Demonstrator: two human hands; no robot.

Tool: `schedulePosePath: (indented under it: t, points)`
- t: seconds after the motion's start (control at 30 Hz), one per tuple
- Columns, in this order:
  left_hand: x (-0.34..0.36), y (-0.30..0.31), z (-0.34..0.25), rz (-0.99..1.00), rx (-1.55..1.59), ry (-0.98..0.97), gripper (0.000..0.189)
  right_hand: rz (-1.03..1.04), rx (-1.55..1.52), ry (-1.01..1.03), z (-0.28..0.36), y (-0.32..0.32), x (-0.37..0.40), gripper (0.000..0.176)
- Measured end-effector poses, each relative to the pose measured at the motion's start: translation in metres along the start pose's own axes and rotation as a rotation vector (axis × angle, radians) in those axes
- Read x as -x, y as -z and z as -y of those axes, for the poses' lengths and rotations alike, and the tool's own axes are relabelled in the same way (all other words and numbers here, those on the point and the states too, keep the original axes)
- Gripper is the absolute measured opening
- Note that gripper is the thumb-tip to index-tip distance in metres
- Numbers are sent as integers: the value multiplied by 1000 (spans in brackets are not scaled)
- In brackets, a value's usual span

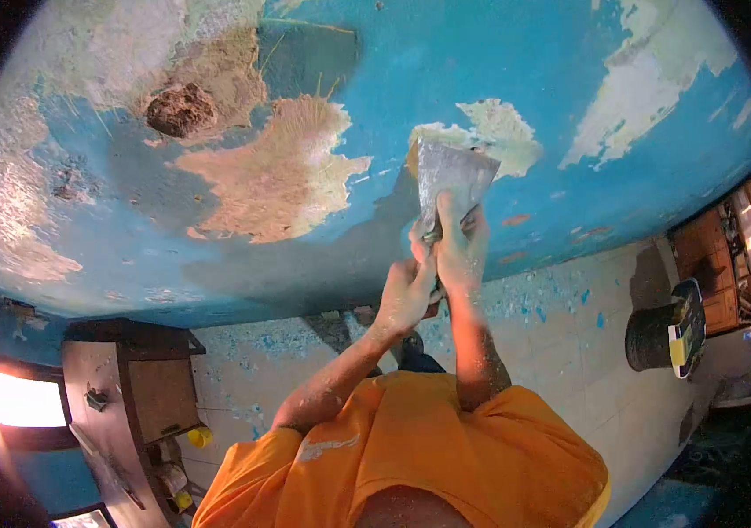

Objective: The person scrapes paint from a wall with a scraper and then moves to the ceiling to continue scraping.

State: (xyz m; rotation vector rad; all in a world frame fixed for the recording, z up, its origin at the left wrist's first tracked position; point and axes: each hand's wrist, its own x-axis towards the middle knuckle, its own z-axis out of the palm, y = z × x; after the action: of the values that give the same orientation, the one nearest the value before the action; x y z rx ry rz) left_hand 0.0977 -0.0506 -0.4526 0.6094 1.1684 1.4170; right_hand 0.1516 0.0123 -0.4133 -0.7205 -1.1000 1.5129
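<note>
A wide metal scraper [454, 169] is pressed against the blue wall [446, 62], its blade edge at a pale patch of bare plaster [512, 132]. My right hand [461, 251] is closed around the scraper near the base of the blade, with one finger laid along the metal. Lower down, my left hand [406, 299] is closed at the handle end, just below and left of the right hand. The handle itself is mostly hidden by my fingers. Pale dust speckles both forearms.
Larger peeled patches [278, 172] and a rough hole [182, 110] mark the wall at left. Blue paint flakes [534, 308] litter the tiled floor [560, 370]. A black bucket [650, 339] stands at right, a wooden cabinet [718, 242] beyond it. Brown furniture [98, 370] is at lower left.
</note>
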Motion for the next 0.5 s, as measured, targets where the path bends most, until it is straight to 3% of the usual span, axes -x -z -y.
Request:
schedulePosePath:
  t: [0.13,0.2,0.23,0.3,0.37,0.4,0.47,0.5]
  points:
    - [4,1,-25,45,-305,-68,46,21,46,-22,17,-10,-6,41]
    - [9,-13,-55,-117,-556,-57,51,-105,105,224,27,-19,-17,29]
    - [7,-10,-48,-110,-564,-66,51,-44,-20,124,11,-11,-14,31]
    - [0,7,-4,-50,-357,-109,45,-65,-40,151,-12,-5,-2,31]
    - [4,7,-12,56,-215,-54,45,-34,33,79,-5,-4,0,32]
    - [4,4,-16,51,-212,-38,45,-40,36,63,0,-5,-1,32]
    - [-3,-3,-35,-65,-497,91,56,-134,8,54,7,-9,-13,31]
    - [-11,8,-22,40,-447,91,55,-60,38,111,-1,-2,-15,31]
